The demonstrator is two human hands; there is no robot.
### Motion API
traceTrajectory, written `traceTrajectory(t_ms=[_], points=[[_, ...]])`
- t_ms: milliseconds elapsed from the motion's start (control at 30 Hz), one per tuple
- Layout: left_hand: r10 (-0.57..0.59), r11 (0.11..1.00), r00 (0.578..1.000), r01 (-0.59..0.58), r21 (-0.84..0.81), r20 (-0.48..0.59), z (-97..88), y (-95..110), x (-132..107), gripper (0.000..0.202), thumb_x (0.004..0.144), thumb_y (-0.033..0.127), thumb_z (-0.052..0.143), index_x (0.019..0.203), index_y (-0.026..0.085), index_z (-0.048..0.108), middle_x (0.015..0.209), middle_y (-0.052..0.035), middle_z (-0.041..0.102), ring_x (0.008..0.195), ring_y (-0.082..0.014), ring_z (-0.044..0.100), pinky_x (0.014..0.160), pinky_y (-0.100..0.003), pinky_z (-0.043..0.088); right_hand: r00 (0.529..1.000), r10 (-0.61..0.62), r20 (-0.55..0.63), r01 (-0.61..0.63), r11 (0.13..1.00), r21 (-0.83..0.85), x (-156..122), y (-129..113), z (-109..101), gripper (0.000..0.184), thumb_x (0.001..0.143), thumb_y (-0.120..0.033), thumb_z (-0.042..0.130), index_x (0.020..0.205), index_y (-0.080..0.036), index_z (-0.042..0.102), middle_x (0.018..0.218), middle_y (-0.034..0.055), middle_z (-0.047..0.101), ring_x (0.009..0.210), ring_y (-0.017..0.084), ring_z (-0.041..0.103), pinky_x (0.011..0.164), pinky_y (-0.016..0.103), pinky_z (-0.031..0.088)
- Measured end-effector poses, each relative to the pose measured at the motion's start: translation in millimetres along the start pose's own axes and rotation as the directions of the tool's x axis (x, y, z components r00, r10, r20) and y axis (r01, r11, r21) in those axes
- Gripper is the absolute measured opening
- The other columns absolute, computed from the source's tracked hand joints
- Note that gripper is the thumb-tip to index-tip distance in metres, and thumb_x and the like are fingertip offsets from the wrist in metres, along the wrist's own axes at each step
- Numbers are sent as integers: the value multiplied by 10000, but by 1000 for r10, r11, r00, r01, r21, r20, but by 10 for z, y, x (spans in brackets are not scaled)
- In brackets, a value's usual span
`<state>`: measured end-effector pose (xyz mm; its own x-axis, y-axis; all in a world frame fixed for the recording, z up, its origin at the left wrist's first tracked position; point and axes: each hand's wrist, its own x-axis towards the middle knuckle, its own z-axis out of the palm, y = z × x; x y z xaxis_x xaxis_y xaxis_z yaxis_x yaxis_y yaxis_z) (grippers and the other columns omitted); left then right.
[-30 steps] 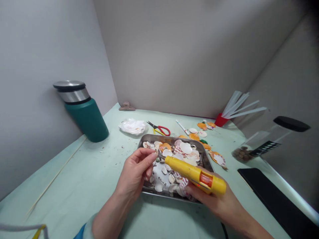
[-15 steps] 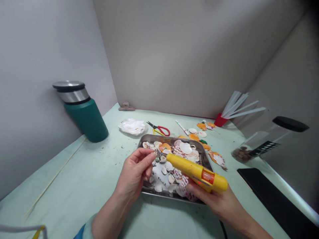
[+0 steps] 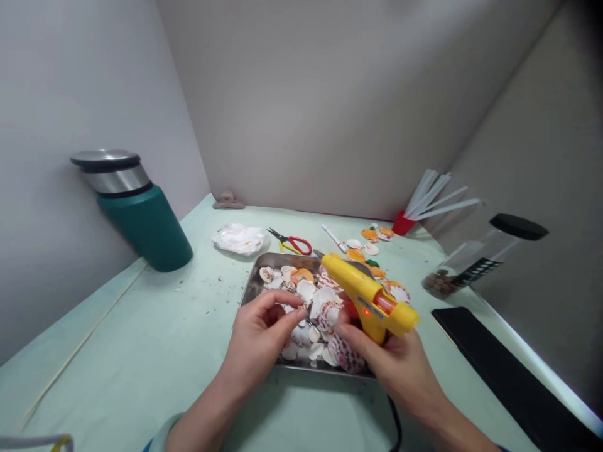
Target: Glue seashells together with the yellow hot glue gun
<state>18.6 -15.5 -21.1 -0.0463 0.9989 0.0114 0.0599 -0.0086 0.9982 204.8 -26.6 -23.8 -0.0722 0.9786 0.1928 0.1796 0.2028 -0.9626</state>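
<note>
Glue gun [image 3: 367, 292], yellow, sits in your right hand [image 3: 396, 364]: fingers wrapped tight round the grip, nozzle tipped up and away toward the far side of the tray, red indicator lit on the body. Cord runs down off the near table edge. The gun hangs over the right part of the metal tray [image 3: 257, 282], not touching the shells.

Your left hand [image 3: 257, 342] is over the tray's near-left part, thumb and fingertips pinched together on something small. Looks like a little shell piece, too small to name for sure. It's held just above the seashells [image 3: 320, 304] heaped in the tray: white, orange, red-patterned.

Progress, judged from how things lie: several shells already lie outside the tray beyond its far right corner, orange and white ones [image 3: 365, 242], some seemingly joined or decorated. The tray is still mostly full, so plenty is left. No glue bead is visible on the pinched piece; can't tell whether it has been glued.

Around: teal insulated bottle [image 3: 134, 213] with steel lid far left, crumpled white tissue [image 3: 238, 238], red-and-yellow scissors [image 3: 289, 242] behind the tray, a white pen [image 3: 333, 237], a red cup of clear glue sticks [image 3: 424, 204] at the back right, a clear jar [image 3: 475, 263] with black lid lying tilted and brown bits inside, a black slab [image 3: 509, 376] at right. Pale green table cover [image 3: 141, 351] has small crumbs scattered on it.
</note>
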Motion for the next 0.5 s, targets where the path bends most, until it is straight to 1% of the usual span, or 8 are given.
traceTrajectory(t_ms=[67, 133, 233, 333, 433, 500], points=[[104, 989, 994, -106, 102, 29, 9, -22, -16, 102, 736, 286, 687, 776, 193, 674, 688, -9, 614, 475, -83, 453, 446, -199, 395, 1000, 10, 0, -10, 999, 30, 10, -26, 77, 123, 800, -325, 649, 823, -206, 623, 746, 5, 646, 651, 158, 602, 548, 240, 506], [192, 963, 979, -201, 178, 65, 8, -28, -25, 82, 757, 277, 668, 774, 197, 675, 817, -34, 646, 519, -92, 480, 481, -208, 418, 1000, -2, -23, 3, 998, 62, 23, -38, 147, 114, 807, -303, 647, 852, -209, 601, 778, -5, 629, 664, 141, 582, 569, 230, 487], [285, 921, 951, -305, 244, 117, 7, -11, -35, 62, 771, 250, 653, 761, 196, 681, 847, -44, 658, 535, -100, 510, 512, -221, 432, 997, -19, -73, 25, 996, 86, 36, -38, 213, 117, 804, -277, 653, 848, -202, 576, 771, -14, 599, 666, 129, 556, 600, 230, 474], [321, 898, 937, -348, 271, 139, 16, 5, -44, 51, 774, 229, 649, 756, 195, 685, 838, -45, 665, 528, -101, 527, 520, -224, 433, 996, -21, -88, 28, 996, 79, 34, -32, 236, 112, 813, -277, 642, 833, -193, 571, 767, -6, 585, 682, 137, 551, 629, 245, 475], [324, 893, 935, -353, 280, 146, 21, 3, -54, 56, 782, 229, 644, 757, 196, 681, 852, -47, 667, 536, -102, 537, 523, -224, 438, 995, -17, -93, 24, 997, 75, 27, -26, 240, 105, 823, -282, 631, 842, -193, 578, 784, -1, 590, 698, 143, 560, 656, 257, 478], [317, 893, 936, -350, 284, 155, 19, -4, -59, 65, 788, 243, 641, 764, 195, 678, 858, -47, 665, 547, -104, 543, 528, -224, 442, 996, -9, -92, 17, 996, 89, 27, -22, 240, 106, 824, -286, 631, 849, -193, 584, 788, -4, 591, 676, 135, 553, 631, 248, 473]])
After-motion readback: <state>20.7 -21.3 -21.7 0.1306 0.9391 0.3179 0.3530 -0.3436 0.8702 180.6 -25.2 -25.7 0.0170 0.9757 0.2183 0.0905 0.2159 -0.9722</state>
